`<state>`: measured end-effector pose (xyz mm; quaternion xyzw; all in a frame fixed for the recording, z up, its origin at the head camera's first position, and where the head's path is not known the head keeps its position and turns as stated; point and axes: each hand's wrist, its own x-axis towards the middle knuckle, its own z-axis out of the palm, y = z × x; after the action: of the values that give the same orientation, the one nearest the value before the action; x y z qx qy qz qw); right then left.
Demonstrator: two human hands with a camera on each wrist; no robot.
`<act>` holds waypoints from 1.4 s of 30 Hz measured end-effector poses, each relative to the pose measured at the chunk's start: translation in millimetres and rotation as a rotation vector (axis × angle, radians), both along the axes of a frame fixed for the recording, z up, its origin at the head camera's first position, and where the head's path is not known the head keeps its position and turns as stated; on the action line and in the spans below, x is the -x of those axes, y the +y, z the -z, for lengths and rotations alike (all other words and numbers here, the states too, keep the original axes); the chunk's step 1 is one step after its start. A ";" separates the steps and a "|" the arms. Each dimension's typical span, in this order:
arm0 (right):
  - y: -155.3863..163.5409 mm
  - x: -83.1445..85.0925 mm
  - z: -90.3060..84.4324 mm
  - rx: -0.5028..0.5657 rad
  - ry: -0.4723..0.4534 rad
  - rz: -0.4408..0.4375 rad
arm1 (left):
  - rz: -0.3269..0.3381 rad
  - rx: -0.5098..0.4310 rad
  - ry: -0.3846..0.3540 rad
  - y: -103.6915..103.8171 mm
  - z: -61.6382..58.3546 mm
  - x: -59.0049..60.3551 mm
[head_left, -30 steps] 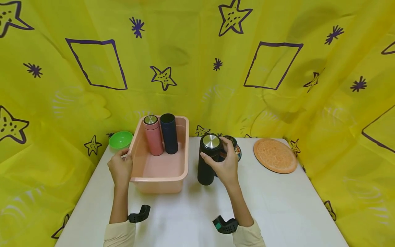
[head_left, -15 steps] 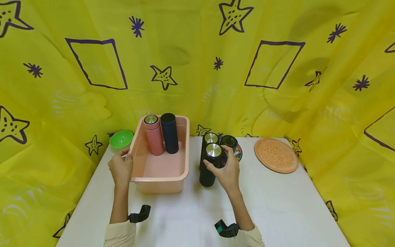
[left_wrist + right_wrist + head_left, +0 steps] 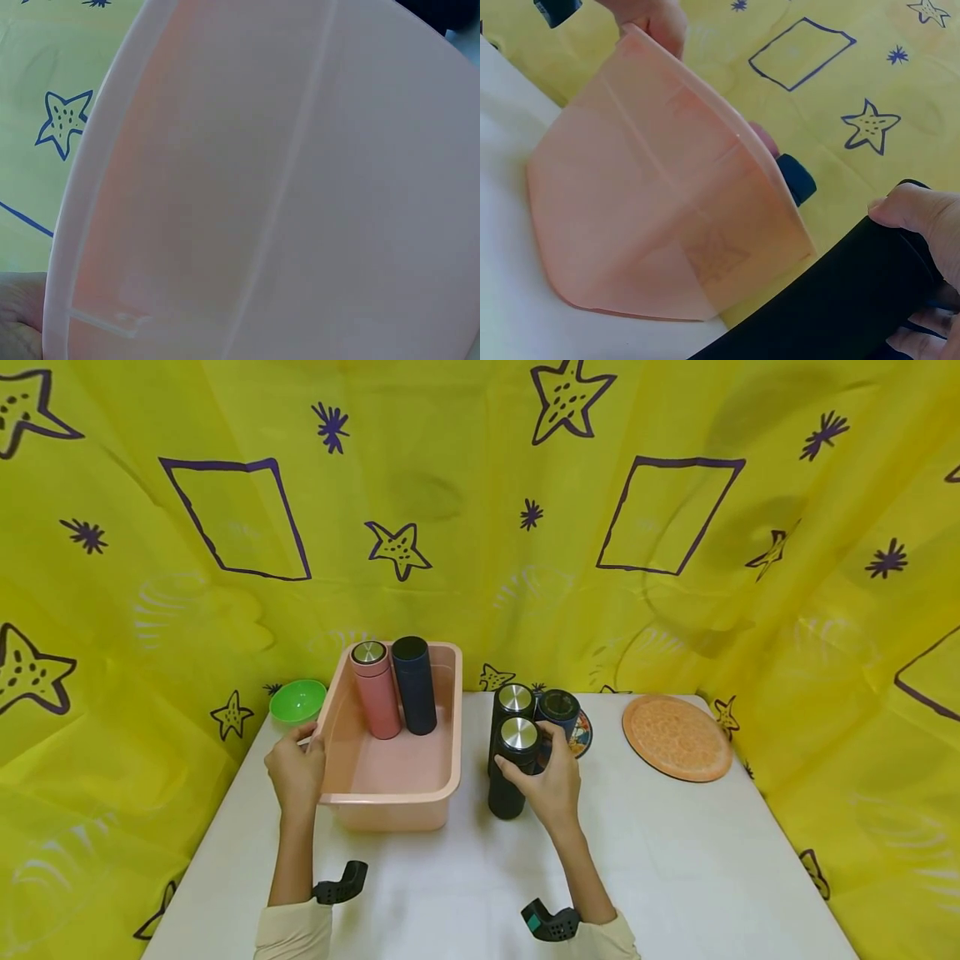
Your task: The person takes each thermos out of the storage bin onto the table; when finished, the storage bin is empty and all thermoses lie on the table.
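The white table [image 3: 675, 860] spreads under both hands, with yellow patterned cloth [image 3: 465, 485] hung behind it. To the left of the right hand, the pink tub [image 3: 390, 797] is the biggest thing here; the left hand [image 3: 296, 772] holds its near left rim, thumb over the edge, fingers curled on the wall. Inside, away from that hand at the far end, stand a pink flask [image 3: 375, 692] and a navy flask [image 3: 414, 687], upright and touching.

Beyond the right hand and to its right lies an orange round mat [image 3: 677, 737]; beyond the left hand sits a green bowl [image 3: 297, 700].

The right hand [image 3: 551, 781] grips the black flask [image 3: 510, 768], fingers wrapped round the upper body just under the steel-topped cap. That flask stands upright on the table, just right of the tub. Directly behind it stands a second black flask [image 3: 513, 703], and beside that a dark open cup [image 3: 558, 706] on a patterned coaster [image 3: 581, 737].

The held flask looks rigid, smooth-walled and likely steel, so fairly weighty for its width and possibly slippery. A wrap round the body below the cap seems sounder than pinching the cap. Tall and narrow, it would probably tip easily, knocking its close neighbours.
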<state>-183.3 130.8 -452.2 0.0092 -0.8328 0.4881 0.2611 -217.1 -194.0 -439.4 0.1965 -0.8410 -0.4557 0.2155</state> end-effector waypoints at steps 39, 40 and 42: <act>2.4 0.7 10.1 0.086 -0.041 -0.095 | -0.006 -0.045 -0.031 0.4 -4.5 -3.3; 2.6 0.6 10.3 0.089 -0.041 -0.097 | -0.003 -0.050 -0.032 0.5 -4.7 -3.3; 3.0 0.4 10.4 0.093 -0.041 -0.098 | 0.002 -0.051 -0.028 0.8 -4.8 -2.9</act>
<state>-183.7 133.8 -462.6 0.0279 -0.8130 0.5385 0.2200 -214.3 -193.2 -434.7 0.2076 -0.8323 -0.4744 0.1980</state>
